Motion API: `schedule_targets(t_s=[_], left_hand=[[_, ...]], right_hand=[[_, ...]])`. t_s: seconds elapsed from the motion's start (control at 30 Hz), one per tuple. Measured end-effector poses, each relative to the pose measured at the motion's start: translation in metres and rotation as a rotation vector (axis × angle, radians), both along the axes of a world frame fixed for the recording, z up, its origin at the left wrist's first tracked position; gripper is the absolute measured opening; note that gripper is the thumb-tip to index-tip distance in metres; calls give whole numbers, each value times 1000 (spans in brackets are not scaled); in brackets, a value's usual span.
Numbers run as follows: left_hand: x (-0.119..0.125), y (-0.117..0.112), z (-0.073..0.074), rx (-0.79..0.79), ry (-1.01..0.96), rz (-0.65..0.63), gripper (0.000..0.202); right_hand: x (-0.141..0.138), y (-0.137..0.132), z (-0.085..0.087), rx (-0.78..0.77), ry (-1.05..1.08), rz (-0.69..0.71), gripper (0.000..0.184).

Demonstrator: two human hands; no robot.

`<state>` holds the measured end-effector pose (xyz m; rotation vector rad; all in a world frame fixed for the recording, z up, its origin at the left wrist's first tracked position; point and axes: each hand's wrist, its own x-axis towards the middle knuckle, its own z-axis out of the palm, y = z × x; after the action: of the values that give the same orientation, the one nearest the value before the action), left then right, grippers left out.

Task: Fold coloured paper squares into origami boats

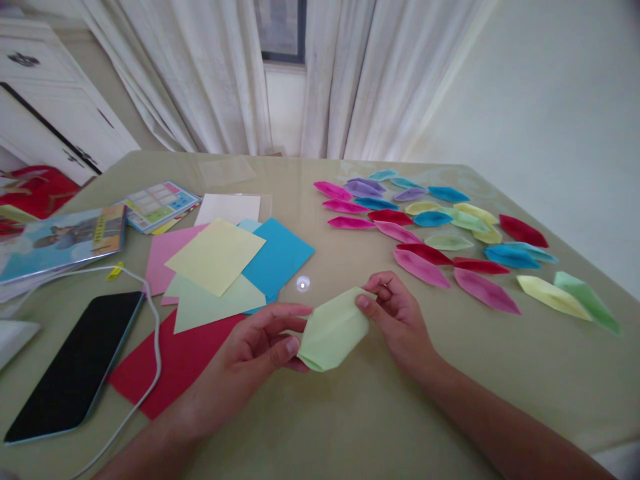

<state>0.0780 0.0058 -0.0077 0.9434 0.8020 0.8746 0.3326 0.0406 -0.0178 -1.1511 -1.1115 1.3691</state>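
Note:
A light green folded paper (334,331) is held up above the table between both hands. My left hand (263,340) pinches its lower left end, where folded layers show at the edge. At the upper right end, my right hand (400,320) grips it between thumb and bent fingers. To the left lie loose square sheets: a pale yellow sheet (216,257), a blue sheet (277,257), a light green sheet (217,303), a pink sheet (163,257) and a red sheet (175,360). Several folded paper boat shapes, such as a pink one (487,291), spread across the right side.
A dark-screened phone (75,367) rests at the left front, with a white cable (158,347) curving past it over the red sheet. Behind are a picture book (65,240) and printed cards (157,205). Curtains (340,80) hang beyond the table (360,427).

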Motion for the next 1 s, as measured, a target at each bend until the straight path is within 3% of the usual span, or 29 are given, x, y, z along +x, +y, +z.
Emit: schedule_targets(t_s=[0.63, 1.0], left_hand=[[1, -3, -3, 3, -37, -9, 21], [6, -3, 3, 8, -37, 75, 14]], right_hand=[[-1, 0, -1, -34, 49, 13, 41], [-1, -1, -2, -18, -15, 6, 42]])
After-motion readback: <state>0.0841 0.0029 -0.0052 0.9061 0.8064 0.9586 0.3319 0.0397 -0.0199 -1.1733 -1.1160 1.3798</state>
